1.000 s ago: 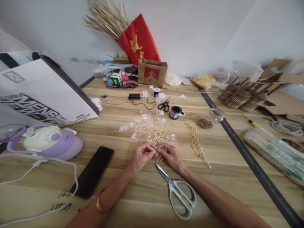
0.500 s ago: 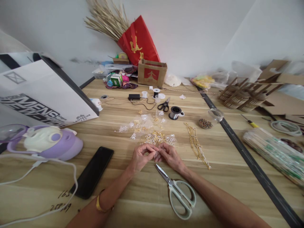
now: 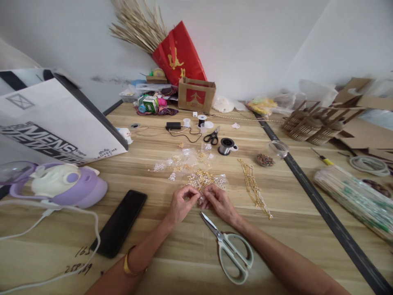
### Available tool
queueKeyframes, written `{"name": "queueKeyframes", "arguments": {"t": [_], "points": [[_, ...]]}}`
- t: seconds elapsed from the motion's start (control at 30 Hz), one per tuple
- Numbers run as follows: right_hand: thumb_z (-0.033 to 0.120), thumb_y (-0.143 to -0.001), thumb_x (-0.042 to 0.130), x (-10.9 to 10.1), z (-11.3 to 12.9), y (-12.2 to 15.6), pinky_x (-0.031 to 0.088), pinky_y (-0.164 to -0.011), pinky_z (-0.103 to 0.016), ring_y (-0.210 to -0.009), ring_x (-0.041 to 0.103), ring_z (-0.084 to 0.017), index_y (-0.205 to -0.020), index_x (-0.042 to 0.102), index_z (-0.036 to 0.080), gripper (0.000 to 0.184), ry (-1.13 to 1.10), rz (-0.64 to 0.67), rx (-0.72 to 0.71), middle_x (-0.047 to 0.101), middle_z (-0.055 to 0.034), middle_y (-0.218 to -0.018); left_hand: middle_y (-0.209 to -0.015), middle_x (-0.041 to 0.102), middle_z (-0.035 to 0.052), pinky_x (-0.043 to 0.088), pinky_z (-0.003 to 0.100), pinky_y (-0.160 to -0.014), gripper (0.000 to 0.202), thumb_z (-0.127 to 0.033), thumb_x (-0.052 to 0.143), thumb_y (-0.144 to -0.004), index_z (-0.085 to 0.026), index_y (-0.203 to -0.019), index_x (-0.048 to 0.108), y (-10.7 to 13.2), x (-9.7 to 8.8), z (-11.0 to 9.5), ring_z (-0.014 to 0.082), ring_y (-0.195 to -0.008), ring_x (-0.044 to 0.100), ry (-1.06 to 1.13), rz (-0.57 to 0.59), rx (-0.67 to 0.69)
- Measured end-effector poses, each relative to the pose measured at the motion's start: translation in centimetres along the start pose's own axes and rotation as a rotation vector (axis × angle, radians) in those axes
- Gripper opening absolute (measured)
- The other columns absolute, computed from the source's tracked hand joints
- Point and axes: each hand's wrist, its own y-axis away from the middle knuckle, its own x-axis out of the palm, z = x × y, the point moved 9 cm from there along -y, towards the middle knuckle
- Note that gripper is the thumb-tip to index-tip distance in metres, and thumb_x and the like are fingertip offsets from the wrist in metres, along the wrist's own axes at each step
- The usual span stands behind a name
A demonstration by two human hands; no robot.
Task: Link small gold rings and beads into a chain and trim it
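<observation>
My left hand (image 3: 183, 203) is closed in a pinch, thumb against index finger, at the near edge of a pile of small gold and silver beads (image 3: 200, 178). Facing it, my right hand (image 3: 219, 201) is closed too, its fingertips almost meeting the left ones. Between them shows a small glittering pinkish piece (image 3: 201, 200), too small to name; which hand grips it I cannot tell. Scissors with pale green handles (image 3: 227, 250) lie just below the hands, tips pointing up at them. Gold and silver chains (image 3: 253, 185) rest to the right.
Small plastic bags of findings (image 3: 184, 159) lie beyond the pile. Behind them are a wire spool (image 3: 226, 146) and black scissors (image 3: 211, 136). A phone (image 3: 121, 223), a purple-and-white device (image 3: 69, 184) and a white box (image 3: 61, 123) stand left. Packaged sticks (image 3: 353, 196) lie right.
The left fingers have drawn slightly back from the right ones, and the left fingertips sit a little lower. Everything else on the table is unchanged.
</observation>
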Motion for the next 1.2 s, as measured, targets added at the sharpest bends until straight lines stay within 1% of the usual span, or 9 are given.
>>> {"name": "queueKeyframes", "arguments": {"t": [0.1, 0.23, 0.3, 0.47, 0.57, 0.8, 0.93, 1.1, 1.2], "points": [[0.051, -0.087, 0.051, -0.1, -0.1, 0.1, 0.050, -0.052, -0.023, -0.053, 0.064, -0.013, -0.084, 0.048, 0.018, 0.033, 0.043, -0.004, -0.002, 0.063, 0.0011, -0.061, -0.066, 0.062, 0.0019, 0.046, 0.023, -0.063, 0.009, -0.017, 0.061, -0.074, -0.014, -0.066, 0.059, 0.1, 0.3, -0.3, 0.0135, -0.065, 0.057, -0.015, 0.028, 0.021], [0.049, -0.088, 0.050, 0.0, -0.2, 0.1, 0.048, -0.050, -0.022, -0.052, 0.064, -0.013, -0.083, 0.049, 0.018, 0.031, 0.055, 0.006, -0.001, 0.062, 0.0018, -0.059, -0.064, 0.061, 0.0011, 0.046, 0.023, -0.063, 0.010, -0.015, 0.060, -0.075, -0.015, -0.065, 0.059, 0.2, 0.6, -1.0, 0.0131, -0.064, 0.058, -0.045, 0.061, 0.082], [0.049, -0.088, 0.050, 0.1, -0.3, 0.1, 0.048, -0.049, -0.022, -0.051, 0.064, -0.013, -0.083, 0.048, 0.018, 0.031, 0.048, 0.014, 0.001, 0.062, 0.0019, -0.059, -0.065, 0.062, 0.0015, 0.046, 0.023, -0.064, 0.010, -0.014, 0.059, -0.076, -0.015, -0.065, 0.059, 0.3, 0.7, -1.4, 0.0132, -0.064, 0.058, -0.066, 0.065, 0.131], [0.049, -0.088, 0.050, 0.3, -0.4, 0.1, 0.047, -0.049, -0.022, -0.050, 0.063, -0.013, -0.083, 0.049, 0.018, 0.031, 0.024, 0.032, 0.005, 0.062, 0.0025, -0.057, -0.070, 0.063, 0.0035, 0.048, 0.026, -0.069, 0.011, -0.012, 0.059, -0.078, -0.016, -0.068, 0.060, 0.7, 0.9, -2.5, 0.0149, -0.070, 0.060, -0.116, 0.053, 0.305], [0.049, -0.088, 0.050, 0.4, -0.4, 0.1, 0.047, -0.048, -0.022, -0.050, 0.063, -0.013, -0.083, 0.049, 0.019, 0.031, 0.025, 0.035, 0.005, 0.061, 0.0033, -0.056, -0.072, 0.064, 0.0042, 0.049, 0.027, -0.071, 0.011, -0.012, 0.058, -0.079, -0.016, -0.069, 0.060, 0.9, 0.9, -3.0, 0.0155, -0.072, 0.061, -0.134, 0.049, 0.362], [0.050, -0.088, 0.049, 0.4, -0.3, 0.1, 0.048, -0.049, -0.024, -0.051, 0.063, -0.014, -0.084, 0.049, 0.020, 0.031, 0.037, 0.049, 0.002, 0.061, 0.0034, -0.058, -0.077, 0.066, 0.0068, 0.050, 0.029, -0.073, 0.010, -0.013, 0.059, -0.079, -0.018, -0.070, 0.061, 1.0, 0.9, -3.7, 0.0173, -0.077, 0.062, -0.160, 0.058, 0.375], [0.051, -0.087, 0.049, 0.4, -0.3, 0.1, 0.047, -0.048, -0.023, -0.050, 0.063, -0.014, -0.082, 0.048, 0.020, 0.032, 0.039, 0.046, 0.016, 0.060, 0.0036, -0.057, -0.076, 0.067, 0.0072, 0.050, 0.030, -0.073, 0.011, -0.015, 0.059, -0.078, -0.018, -0.067, 0.061, 0.9, 1.1, -3.7, 0.0178, -0.076, 0.063, -0.156, 0.079, 0.373], [0.049, -0.088, 0.049, 0.5, -0.3, 0.1, 0.045, -0.047, -0.022, -0.050, 0.062, -0.013, -0.082, 0.047, 0.020, 0.030, 0.030, 0.049, 0.015, 0.058, 0.0043, -0.055, -0.072, 0.068, 0.0073, 0.049, 0.031, -0.073, 0.012, -0.011, 0.059, -0.076, -0.018, -0.066, 0.061, 1.1, 1.4, -4.5, 0.0172, -0.072, 0.064, -0.126, 0.101, 0.439], [0.048, -0.087, 0.050, 0.5, -0.3, 0.1, 0.044, -0.046, -0.022, -0.049, 0.061, -0.013, -0.081, 0.047, 0.020, 0.030, 0.022, 0.045, 0.020, 0.057, 0.0047, -0.055, -0.070, 0.068, 0.0062, 0.049, 0.030, -0.072, 0.012, -0.010, 0.058, -0.075, -0.018, -0.067, 0.060, 1.1, 1.5, -4.4, 0.0162, -0.069, 0.063, -0.130, 0.105, 0.445]]}}
